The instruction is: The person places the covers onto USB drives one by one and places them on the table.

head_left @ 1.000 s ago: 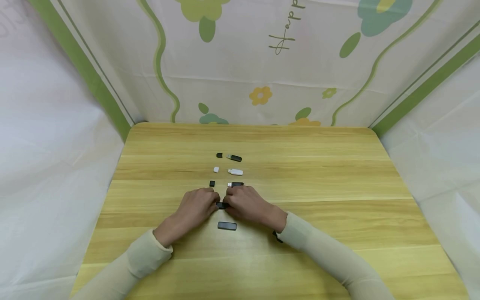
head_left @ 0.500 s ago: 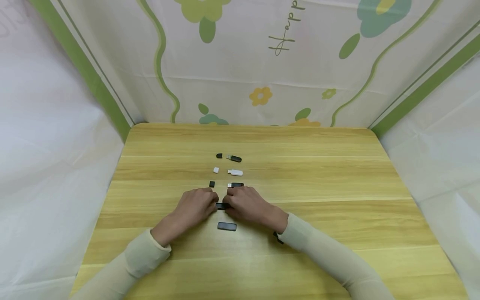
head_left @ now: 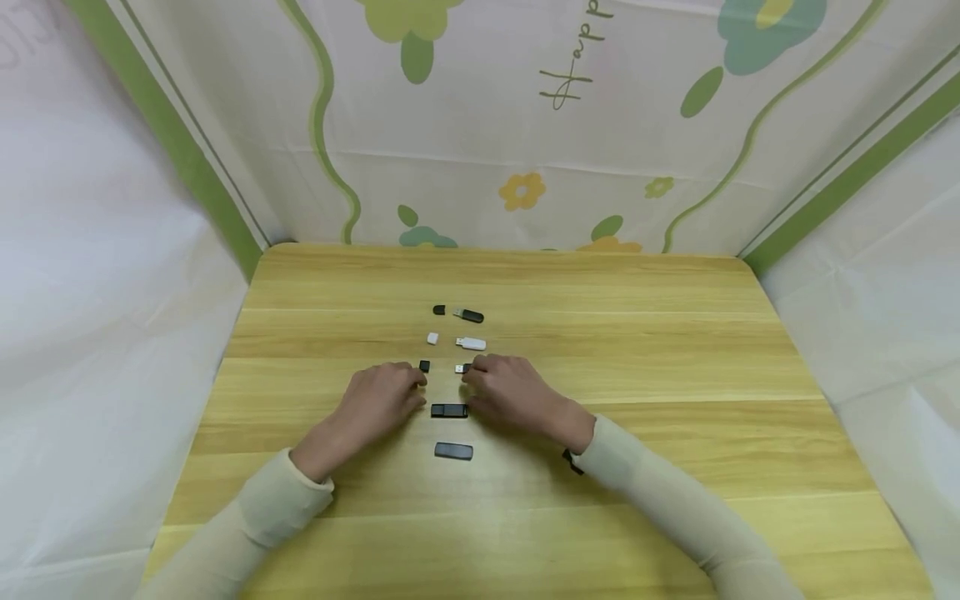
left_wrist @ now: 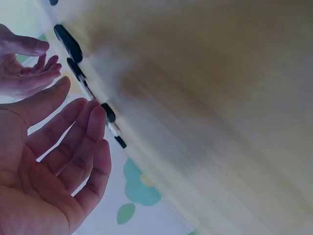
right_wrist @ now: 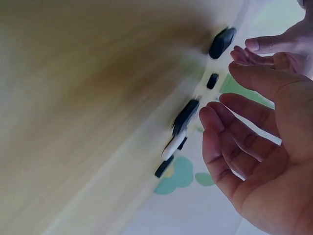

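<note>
A black USB stick [head_left: 449, 411] lies on the table between my hands, touched by neither. My left hand [head_left: 378, 400] hovers to its left, and in the left wrist view its fingers [left_wrist: 100, 156] are loosely bent around nothing. To the stick's right is my right hand [head_left: 517, 392], also holding nothing, its fingers [right_wrist: 210, 122] relaxed in the right wrist view. This hand overlaps part of another black USB stick [head_left: 461, 368] whose metal plug shows. That stick's square black cap [head_left: 424, 367] sits by my left fingertips. Nearer the body lies a dark grey USB stick [head_left: 453, 451].
Farther back, a white USB stick [head_left: 471, 343] lies beside its white cap [head_left: 432, 338]. Behind them are a black USB stick [head_left: 469, 316] and a black cap [head_left: 438, 310]. The wooden table [head_left: 637, 333] meets a flower-patterned curtain [head_left: 465, 125] at the back.
Both hands have let go of the black USB stick and moved apart, left hand leftward, right hand rightward. The stick now lies fully visible between them.
</note>
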`<control>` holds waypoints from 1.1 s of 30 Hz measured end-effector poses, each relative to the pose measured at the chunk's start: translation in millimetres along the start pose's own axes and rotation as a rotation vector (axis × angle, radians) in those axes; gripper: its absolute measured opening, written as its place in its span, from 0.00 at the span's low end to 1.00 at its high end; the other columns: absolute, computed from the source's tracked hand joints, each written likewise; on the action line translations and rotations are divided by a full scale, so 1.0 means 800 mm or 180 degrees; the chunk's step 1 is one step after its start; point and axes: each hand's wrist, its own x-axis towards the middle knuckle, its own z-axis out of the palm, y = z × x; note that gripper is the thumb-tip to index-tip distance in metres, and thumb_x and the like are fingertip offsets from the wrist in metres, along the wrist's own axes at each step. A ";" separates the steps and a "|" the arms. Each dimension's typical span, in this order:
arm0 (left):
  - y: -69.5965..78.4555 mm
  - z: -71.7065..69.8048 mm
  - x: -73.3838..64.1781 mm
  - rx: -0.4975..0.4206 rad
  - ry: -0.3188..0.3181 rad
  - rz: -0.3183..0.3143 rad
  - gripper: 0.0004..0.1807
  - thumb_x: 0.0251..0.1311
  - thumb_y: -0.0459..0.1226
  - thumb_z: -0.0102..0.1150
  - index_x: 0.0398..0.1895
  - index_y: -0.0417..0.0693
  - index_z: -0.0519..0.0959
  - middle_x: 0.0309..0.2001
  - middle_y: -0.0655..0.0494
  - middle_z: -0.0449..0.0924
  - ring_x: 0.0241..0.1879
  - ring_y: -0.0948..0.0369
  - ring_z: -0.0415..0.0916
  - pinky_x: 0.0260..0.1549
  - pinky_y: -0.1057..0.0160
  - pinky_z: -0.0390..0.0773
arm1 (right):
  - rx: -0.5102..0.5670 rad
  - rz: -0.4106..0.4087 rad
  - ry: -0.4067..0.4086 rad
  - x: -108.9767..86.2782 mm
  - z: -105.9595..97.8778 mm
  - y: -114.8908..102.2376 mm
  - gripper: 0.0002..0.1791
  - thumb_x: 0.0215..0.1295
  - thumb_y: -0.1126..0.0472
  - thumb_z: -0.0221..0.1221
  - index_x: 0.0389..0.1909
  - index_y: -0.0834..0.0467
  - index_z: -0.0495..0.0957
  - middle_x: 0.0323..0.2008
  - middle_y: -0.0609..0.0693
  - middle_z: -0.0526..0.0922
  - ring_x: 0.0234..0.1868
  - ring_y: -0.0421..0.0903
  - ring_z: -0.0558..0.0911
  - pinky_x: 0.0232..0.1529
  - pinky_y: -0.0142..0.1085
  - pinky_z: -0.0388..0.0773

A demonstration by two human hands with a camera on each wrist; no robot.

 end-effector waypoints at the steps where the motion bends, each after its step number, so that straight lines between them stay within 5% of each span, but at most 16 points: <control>1: -0.002 -0.002 0.001 0.0026 0.0021 -0.0007 0.08 0.61 0.35 0.76 0.41 0.44 0.89 0.35 0.52 0.88 0.33 0.55 0.85 0.30 0.53 0.83 | -0.0015 0.0023 -0.0002 0.000 -0.001 0.003 0.06 0.67 0.61 0.71 0.41 0.58 0.89 0.35 0.49 0.86 0.33 0.42 0.83 0.32 0.36 0.83; 8: -0.015 -0.009 0.013 0.0119 0.0021 -0.0130 0.08 0.61 0.35 0.76 0.41 0.43 0.89 0.33 0.53 0.86 0.27 0.61 0.77 0.24 0.59 0.78 | -0.0081 0.0218 -0.0131 0.003 -0.007 0.019 0.15 0.66 0.59 0.73 0.50 0.61 0.88 0.43 0.52 0.87 0.40 0.45 0.86 0.38 0.39 0.85; 18: -0.022 -0.016 0.032 0.0233 -0.0063 -0.0114 0.09 0.63 0.35 0.75 0.44 0.41 0.89 0.35 0.50 0.87 0.27 0.60 0.76 0.24 0.59 0.78 | -0.0206 0.0232 -0.0133 0.010 -0.005 0.030 0.11 0.65 0.60 0.74 0.47 0.59 0.89 0.38 0.51 0.87 0.35 0.43 0.83 0.33 0.37 0.83; 24: -0.022 -0.010 0.047 0.0204 -0.0206 -0.0084 0.03 0.63 0.33 0.73 0.36 0.43 0.87 0.28 0.54 0.81 0.25 0.60 0.72 0.23 0.61 0.73 | -0.0202 0.0222 -0.0162 0.014 -0.002 0.035 0.10 0.66 0.60 0.74 0.45 0.58 0.89 0.36 0.50 0.86 0.32 0.41 0.81 0.30 0.35 0.80; 33: -0.019 -0.001 0.062 0.0485 -0.0278 0.0002 0.05 0.63 0.34 0.74 0.32 0.48 0.86 0.31 0.53 0.83 0.26 0.59 0.73 0.22 0.58 0.75 | -0.0176 0.0259 -0.0338 0.023 0.004 0.038 0.07 0.68 0.59 0.72 0.42 0.56 0.89 0.35 0.50 0.85 0.30 0.42 0.77 0.30 0.38 0.79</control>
